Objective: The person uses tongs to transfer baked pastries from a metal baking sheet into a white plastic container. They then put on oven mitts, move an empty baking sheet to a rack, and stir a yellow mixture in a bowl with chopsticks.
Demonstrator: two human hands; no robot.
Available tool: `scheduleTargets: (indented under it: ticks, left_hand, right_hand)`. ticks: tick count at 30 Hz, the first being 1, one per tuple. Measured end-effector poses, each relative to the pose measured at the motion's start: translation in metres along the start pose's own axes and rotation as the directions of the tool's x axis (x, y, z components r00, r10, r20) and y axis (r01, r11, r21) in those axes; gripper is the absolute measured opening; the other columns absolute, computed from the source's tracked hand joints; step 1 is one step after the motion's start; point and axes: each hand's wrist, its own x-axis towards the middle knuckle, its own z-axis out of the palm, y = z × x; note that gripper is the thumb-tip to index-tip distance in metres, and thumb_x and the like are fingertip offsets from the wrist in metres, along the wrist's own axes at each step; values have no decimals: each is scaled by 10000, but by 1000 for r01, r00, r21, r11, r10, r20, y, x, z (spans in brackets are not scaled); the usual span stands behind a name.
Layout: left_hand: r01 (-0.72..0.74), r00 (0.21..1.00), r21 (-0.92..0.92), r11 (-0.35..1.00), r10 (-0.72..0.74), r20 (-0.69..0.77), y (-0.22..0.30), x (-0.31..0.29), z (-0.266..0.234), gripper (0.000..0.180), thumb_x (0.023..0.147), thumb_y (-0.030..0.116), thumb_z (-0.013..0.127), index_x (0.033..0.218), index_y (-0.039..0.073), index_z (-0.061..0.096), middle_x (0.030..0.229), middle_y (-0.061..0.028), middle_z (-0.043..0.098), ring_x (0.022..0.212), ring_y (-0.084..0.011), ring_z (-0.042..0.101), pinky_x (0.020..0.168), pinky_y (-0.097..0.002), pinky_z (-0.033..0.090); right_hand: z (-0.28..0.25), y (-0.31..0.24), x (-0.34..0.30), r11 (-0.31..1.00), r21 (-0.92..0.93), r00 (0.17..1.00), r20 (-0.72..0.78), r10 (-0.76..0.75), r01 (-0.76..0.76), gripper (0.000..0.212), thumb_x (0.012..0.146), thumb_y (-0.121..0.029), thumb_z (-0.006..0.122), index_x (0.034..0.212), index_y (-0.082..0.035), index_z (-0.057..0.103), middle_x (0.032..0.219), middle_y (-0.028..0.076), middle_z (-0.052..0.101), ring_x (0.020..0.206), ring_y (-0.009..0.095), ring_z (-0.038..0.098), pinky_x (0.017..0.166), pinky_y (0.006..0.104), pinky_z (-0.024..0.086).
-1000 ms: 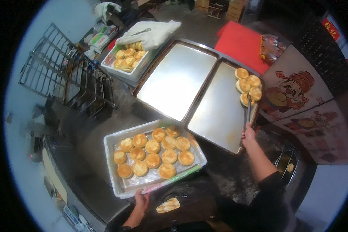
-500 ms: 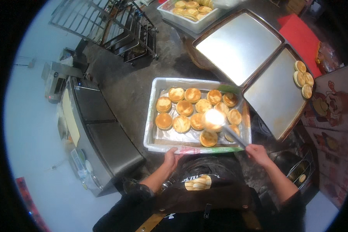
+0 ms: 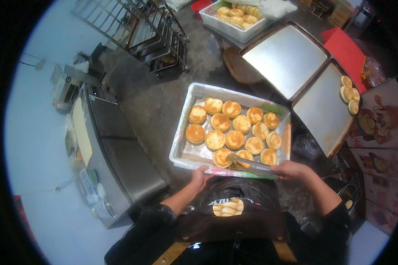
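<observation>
Plainly, printed matter is showing on several surfaces: white lettering is running, partly hidden, across the person's dark clothing beside an oval picture of pale, elongated shapes, and at the right a cartoon figure in a reddish cap is standing out on a printed panel. Pink and green print is colouring the near side of the white tray, a shallow rectangle lined with thin, wrinkled, shiny film, sitting just in front of the person. Inside it, thick round breads are lying in uneven rows, their tops mottled golden brown, their sides paler.

The left hand is gripping the tray's near rim, its thumb on top and its fingers mostly hidden. By the near right corner, the right hand is closing around slim metal tongs; their tips are reaching the near row, and whether they are pinching a bread cannot be told.

Beyond, two flat metal baking sheets with dark raised rims are lying side by side, the right one bearing a small cluster of similar breads along its right edge.
</observation>
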Motion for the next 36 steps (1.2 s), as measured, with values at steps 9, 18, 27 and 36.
scheduleTargets:
  ticks: [9, 18, 27, 36]
  left_hand:
    - [11, 999, 33, 999, -10, -31, 13, -13, 17, 325, 914, 130, 566, 1181, -49, 512, 1165, -230, 616, 1053, -355, 655, 950, -445, 583]
    - [216, 966, -19, 976, -216, -145, 23, -26, 38, 433, 917, 204, 564, 1255, -49, 468, 1155, -222, 612, 960, -326, 664, 862, -410, 604]
    - [147, 972, -70, 987, -157, -173, 6, -28, 47, 470, 908, 199, 574, 1303, -16, 440, 1138, -187, 618, 950, -323, 656, 830, -380, 600]
    - [15, 999, -91, 996, -12, 33, -1, -23, 41, 407, 967, 154, 472, 1248, -134, 531, 1237, -251, 636, 1155, -362, 640, 1062, -455, 502]
  right_hand:
    - [-83, 132, -121, 754, 549, 871, -488, -60, 360, 403, 1024, -480, 582, 948, -86, 604, 693, -5, 584, 516, 68, 475, 455, 225, 340]
    - [-221, 173, -43, 159, 670, 614, -734, 291, 725, 430, 1006, -495, 615, 1046, -75, 536, 762, 18, 514, 541, 99, 411, 463, 240, 359]
    - [-334, 101, 0, 31, 604, 552, -746, 373, 796, 407, 1004, -493, 618, 1029, -91, 560, 732, 2, 499, 517, 97, 406, 444, 234, 345]
    - [-127, 81, -5, 476, 349, 434, -897, -79, 807, 311, 1047, -383, 580, 910, -105, 610, 700, -31, 546, 512, 51, 433, 436, 200, 318]
